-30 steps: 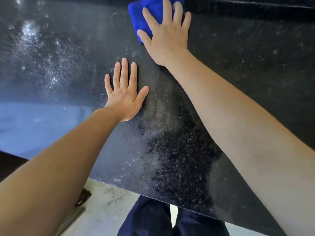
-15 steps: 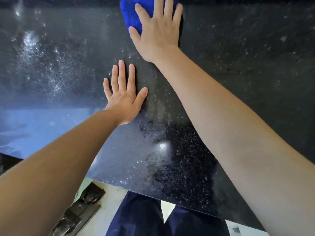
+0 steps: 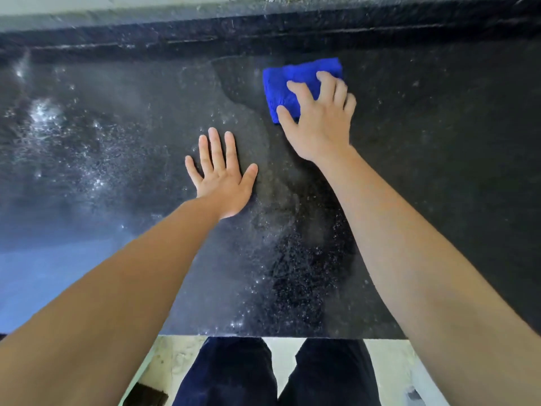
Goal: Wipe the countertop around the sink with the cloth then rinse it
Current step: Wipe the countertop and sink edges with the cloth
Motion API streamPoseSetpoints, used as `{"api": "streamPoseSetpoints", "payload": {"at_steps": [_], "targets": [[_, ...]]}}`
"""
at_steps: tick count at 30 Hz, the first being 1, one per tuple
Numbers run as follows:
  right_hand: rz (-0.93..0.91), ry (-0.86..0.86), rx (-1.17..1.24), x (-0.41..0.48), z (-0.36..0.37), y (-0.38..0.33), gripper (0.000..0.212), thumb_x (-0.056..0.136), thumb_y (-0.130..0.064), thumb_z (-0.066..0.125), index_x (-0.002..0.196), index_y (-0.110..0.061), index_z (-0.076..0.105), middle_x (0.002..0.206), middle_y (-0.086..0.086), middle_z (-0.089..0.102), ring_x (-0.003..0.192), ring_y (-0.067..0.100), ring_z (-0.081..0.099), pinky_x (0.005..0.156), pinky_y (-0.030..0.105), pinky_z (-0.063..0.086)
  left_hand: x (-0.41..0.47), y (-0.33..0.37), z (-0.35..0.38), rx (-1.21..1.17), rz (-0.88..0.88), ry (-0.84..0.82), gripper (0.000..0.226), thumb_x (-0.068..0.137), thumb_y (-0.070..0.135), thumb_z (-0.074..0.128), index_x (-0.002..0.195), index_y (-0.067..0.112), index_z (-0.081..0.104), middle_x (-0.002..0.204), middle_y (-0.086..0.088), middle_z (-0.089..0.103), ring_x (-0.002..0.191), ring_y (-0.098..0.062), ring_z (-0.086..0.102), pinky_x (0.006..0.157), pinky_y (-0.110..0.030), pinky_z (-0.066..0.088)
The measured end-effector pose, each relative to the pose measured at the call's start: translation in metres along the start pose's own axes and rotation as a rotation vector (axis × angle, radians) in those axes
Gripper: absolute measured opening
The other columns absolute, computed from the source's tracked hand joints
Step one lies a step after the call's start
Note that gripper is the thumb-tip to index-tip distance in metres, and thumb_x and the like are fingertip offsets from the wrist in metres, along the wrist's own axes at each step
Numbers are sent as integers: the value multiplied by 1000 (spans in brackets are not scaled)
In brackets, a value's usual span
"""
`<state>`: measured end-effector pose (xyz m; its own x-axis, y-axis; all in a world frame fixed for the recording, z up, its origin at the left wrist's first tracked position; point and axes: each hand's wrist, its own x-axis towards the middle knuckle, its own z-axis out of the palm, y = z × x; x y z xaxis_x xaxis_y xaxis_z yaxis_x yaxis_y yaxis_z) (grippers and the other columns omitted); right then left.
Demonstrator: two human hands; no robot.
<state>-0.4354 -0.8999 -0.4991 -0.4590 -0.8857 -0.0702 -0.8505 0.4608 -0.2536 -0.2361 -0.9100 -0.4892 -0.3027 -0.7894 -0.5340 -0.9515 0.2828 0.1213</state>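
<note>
The blue cloth (image 3: 295,83) lies on the black speckled worktop (image 3: 439,177), towards the back and a little right of centre, just short of the raised dark lip (image 3: 263,36) along the rear edge. The right hand (image 3: 319,121) sits on top of the cloth's near right part, reaching in from the nearer side. Its fingers (image 3: 328,83) are bent and arched over the fabric, with the tips dug into it, and the thumb is hooked against the near left corner, so the hand grips the cloth while bearing down on it. The far edge and the whole left end of the cloth stick out beyond the hand. The cloth is folded into a thick rough rectangle. Its long axis runs across the worktop from left to right, slightly tilted so that the right end lies a touch farther back. How far it reaches under the palm cannot be seen. The left hand (image 3: 222,177) lies flat, palm down on the worktop, fingers straight and a little spread, holding nothing. It is nearer the person and to the left of the cloth, close to it but apart. A curved wet edge shows on the stone just left of the cloth. Past the front edge are dark trousers (image 3: 234,373) and a pale floor (image 3: 389,367).
</note>
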Motion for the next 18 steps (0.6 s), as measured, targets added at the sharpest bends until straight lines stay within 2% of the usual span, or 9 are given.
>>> {"api": "streamPoseSetpoints", "payload": {"at_steps": [5, 8, 10, 12, 14, 18], "targets": [[62, -10, -16, -104, 8, -5, 51, 95, -55, 43, 138, -32, 56, 153, 16, 39, 138, 38, 37, 113, 54, 24, 0, -4, -1, -85, 61, 26, 73, 103, 54, 23, 158, 22, -13, 163, -3, -27, 150, -22, -25, 117, -55, -17], [66, -53, -46, -170, 15, -23, 52, 98, -54, 39, 144, -32, 50, 158, 18, 32, 144, 40, 30, 118, 58, 19, -12, -26, -2, -274, 201, 142, 67, 105, 44, 33, 160, 14, 10, 167, -6, -13, 153, -21, -15, 120, -50, -13], [68, -104, -52, -195, 19, -36, 56, 100, -55, 33, 151, -33, 42, 163, 19, 23, 149, 40, 20, 122, 58, 11, -29, -50, 6, -271, 304, 294, 61, 105, 39, 36, 156, 7, 24, 167, -12, 0, 154, -27, -4, 122, -50, -6], [60, -142, -42, -192, 20, -43, 59, 100, -56, 29, 154, -34, 37, 165, 19, 16, 151, 41, 14, 122, 58, 8, -47, -75, 18, -180, 325, 384, 60, 104, 38, 32, 153, 4, 31, 166, -16, 11, 154, -32, 6, 122, -54, 3], [4, -159, -52, -168, 18, -48, 59, 100, -56, 30, 155, -35, 35, 166, 19, 14, 151, 42, 14, 121, 58, 9, -62, -94, 31, -104, 321, 361, 61, 103, 40, 27, 153, 5, 32, 165, -15, 16, 153, -32, 10, 122, -56, 9], [-54, -221, -81, -78, 21, -79, 58, 103, -58, 28, 157, -42, 20, 168, 12, -1, 154, 36, 1, 123, 54, 2, -73, -108, 48, 72, 303, 287, 70, 104, 50, 15, 158, 6, 17, 166, -16, 7, 154, -30, 3, 123, -57, 6]]}}
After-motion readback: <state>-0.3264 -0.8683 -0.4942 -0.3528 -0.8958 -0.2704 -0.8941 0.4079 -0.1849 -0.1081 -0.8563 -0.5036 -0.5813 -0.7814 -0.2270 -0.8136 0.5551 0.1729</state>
